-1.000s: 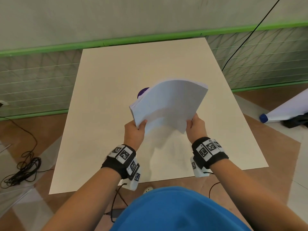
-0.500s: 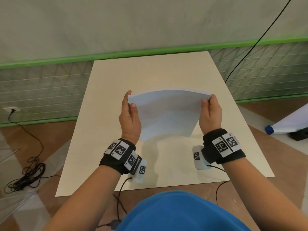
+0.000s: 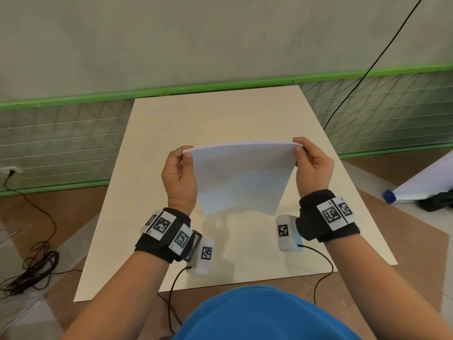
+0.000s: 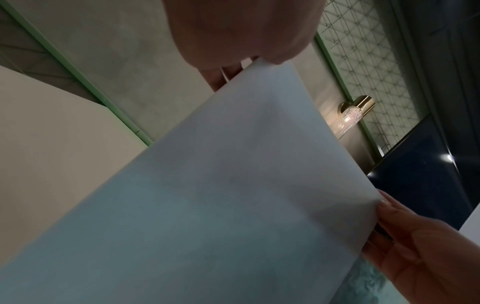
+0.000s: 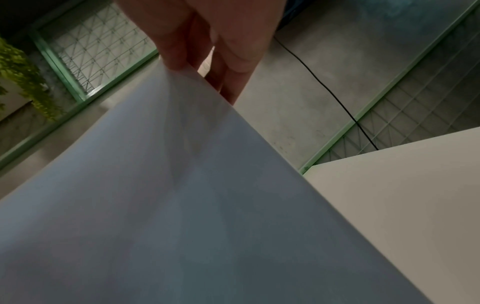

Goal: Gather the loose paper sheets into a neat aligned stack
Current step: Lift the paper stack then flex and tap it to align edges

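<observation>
A stack of white paper sheets (image 3: 242,177) stands nearly upright above the cream board (image 3: 220,114), its lower edge close to the surface. My left hand (image 3: 182,165) pinches its upper left corner and my right hand (image 3: 310,163) pinches the upper right corner. The top edge looks even, with several sheet edges showing at the right. In the left wrist view the paper (image 4: 221,195) fills the frame under my left hand (image 4: 246,57), and my right hand (image 4: 420,242) shows at its far edge. The right wrist view shows the paper (image 5: 194,205) held by my right hand (image 5: 205,65).
The cream board lies on a brown floor against a grey wall with a green rail (image 3: 220,85). A coiled black cable (image 3: 29,268) lies at the left. A rolled white sheet with a blue cap (image 3: 389,196) lies at the right.
The stack was tilted and held by its lower corners; both hands shifted to the top corners and turned it upright and square. It has risen slightly since half a second ago.
</observation>
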